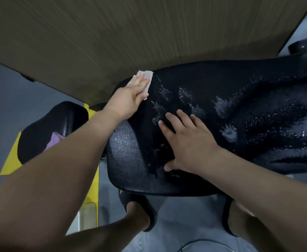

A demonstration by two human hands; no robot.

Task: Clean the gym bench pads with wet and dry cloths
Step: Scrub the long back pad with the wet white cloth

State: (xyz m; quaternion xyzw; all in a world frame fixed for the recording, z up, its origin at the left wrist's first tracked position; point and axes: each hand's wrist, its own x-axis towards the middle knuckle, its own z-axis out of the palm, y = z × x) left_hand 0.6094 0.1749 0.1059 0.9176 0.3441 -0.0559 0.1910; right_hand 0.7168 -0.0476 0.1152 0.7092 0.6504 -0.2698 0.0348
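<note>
Presses pale cloth [145, 75] under flat left hand [130, 100] at ten o'clock on bench pad [240, 84] to wipe, right hand [189, 140] spread flat nearer six, likely bracing.

No text, label, brand, number or sign can be read anywhere in the head view. The pale marks on the black bench pad [221, 84] are wet streaks and droplets, not characters.
</note>
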